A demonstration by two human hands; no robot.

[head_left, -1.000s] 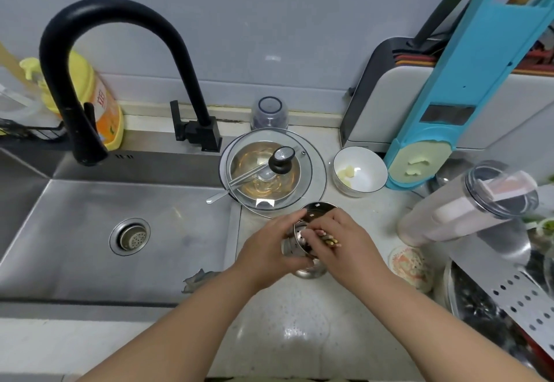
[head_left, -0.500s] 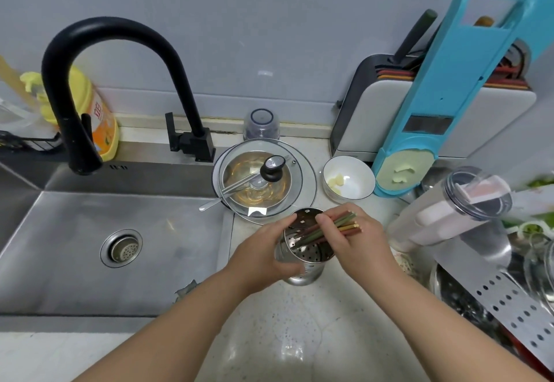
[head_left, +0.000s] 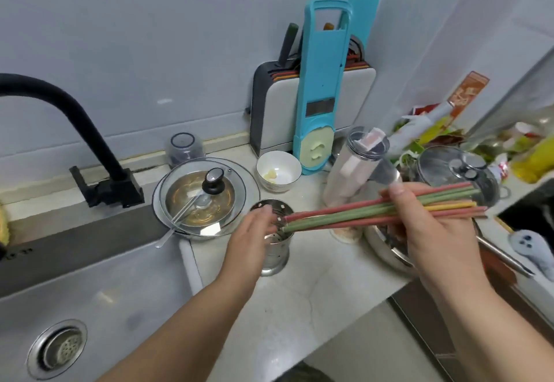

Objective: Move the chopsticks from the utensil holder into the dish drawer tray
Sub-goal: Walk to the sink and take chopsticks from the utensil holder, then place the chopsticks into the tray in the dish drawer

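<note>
A bundle of several red, green and yellow chopsticks (head_left: 344,215) lies almost level above the counter, its tips just at the rim of the steel perforated utensil holder (head_left: 275,250). My right hand (head_left: 434,226) is closed around the bundle's right half, over a steel bowl. My left hand (head_left: 251,241) grips the holder's left side and keeps it upright on the counter. The dish drawer tray is not in view.
A pot with a glass lid (head_left: 204,196) and a white bowl (head_left: 278,170) stand behind the holder. A clear canister (head_left: 353,169), a blue slicer (head_left: 320,91) and a lidded steel pot (head_left: 455,172) crowd the right. The sink (head_left: 90,306) lies left, with a black faucet (head_left: 75,130).
My right hand has pulled the chopsticks out of the holder to the right, until only their tips are at the rim. The view has swung to the right.
</note>
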